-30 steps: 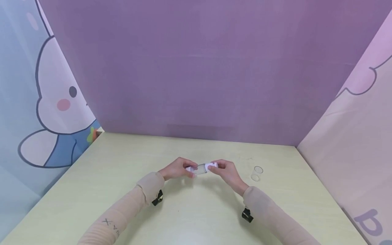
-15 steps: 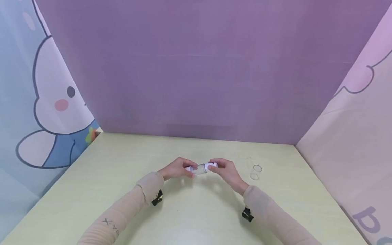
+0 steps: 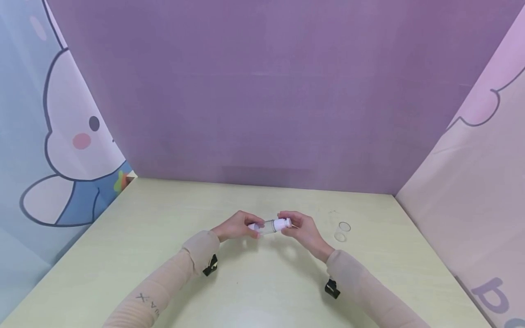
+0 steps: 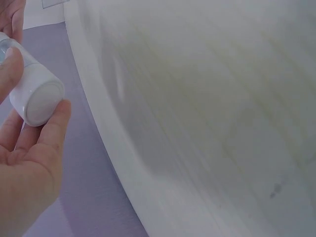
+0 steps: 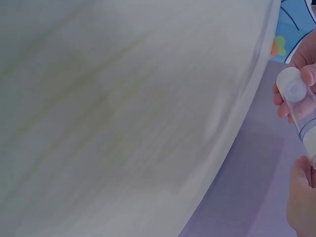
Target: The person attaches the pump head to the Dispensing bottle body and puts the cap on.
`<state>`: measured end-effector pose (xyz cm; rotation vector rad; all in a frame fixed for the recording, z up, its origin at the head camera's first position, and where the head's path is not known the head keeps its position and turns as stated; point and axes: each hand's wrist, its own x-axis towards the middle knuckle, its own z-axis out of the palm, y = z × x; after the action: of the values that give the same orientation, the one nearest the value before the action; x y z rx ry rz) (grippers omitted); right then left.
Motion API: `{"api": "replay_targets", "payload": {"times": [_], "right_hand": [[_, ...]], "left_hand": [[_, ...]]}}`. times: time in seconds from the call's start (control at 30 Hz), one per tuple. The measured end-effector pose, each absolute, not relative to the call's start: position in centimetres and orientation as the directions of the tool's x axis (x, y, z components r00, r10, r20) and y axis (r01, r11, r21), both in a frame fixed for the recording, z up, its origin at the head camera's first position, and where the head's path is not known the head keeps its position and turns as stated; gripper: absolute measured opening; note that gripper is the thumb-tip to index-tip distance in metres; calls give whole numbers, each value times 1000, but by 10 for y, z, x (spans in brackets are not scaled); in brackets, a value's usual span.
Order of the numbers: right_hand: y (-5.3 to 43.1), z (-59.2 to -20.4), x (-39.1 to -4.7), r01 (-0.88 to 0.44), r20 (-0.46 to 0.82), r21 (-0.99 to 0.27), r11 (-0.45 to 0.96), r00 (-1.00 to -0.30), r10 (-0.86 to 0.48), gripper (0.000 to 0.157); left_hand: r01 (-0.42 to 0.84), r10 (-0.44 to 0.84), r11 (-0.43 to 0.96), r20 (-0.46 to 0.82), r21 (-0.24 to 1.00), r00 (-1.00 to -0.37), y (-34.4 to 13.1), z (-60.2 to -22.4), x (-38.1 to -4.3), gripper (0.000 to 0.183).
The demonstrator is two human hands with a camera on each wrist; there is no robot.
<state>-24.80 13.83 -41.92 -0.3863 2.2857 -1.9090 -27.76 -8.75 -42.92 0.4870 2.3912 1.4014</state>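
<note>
Between both hands, above the table, lies a small bottle (image 3: 268, 227) on its side, with a clear middle, a white base and a white top (image 3: 281, 224). My left hand (image 3: 235, 225) holds the base end, thumb in front and fingers behind. The round white base (image 4: 44, 101) faces the camera in the left wrist view, fingertips against its edge. My right hand (image 3: 305, 231) holds the white top between thumb and fingers, and a narrower white end pokes out past them. Through the clear wall (image 5: 296, 116), the right wrist view shows a round white part inside the base.
A clear open cylinder (image 3: 342, 233), like a cap, stands on the pale table (image 3: 254, 291) to the right of my right hand. A purple panel (image 3: 262, 100) rises behind the table, with printed cloth (image 3: 82, 109) at the sides.
My right thumb and fingers have shifted around the white top, thumb lower and fingers spread wider, baring more of it. The left hand and bottle have stayed nearly in place.
</note>
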Motion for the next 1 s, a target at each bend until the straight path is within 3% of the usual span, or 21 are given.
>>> {"api": "replay_targets", "payload": {"times": [1.0], "right_hand": [[143,-418,-248,-95,38,-975,203,-963,-268,39]], "left_hand": [[124,448,466,-113,876,-887,-83,-428,-280,38]]}}
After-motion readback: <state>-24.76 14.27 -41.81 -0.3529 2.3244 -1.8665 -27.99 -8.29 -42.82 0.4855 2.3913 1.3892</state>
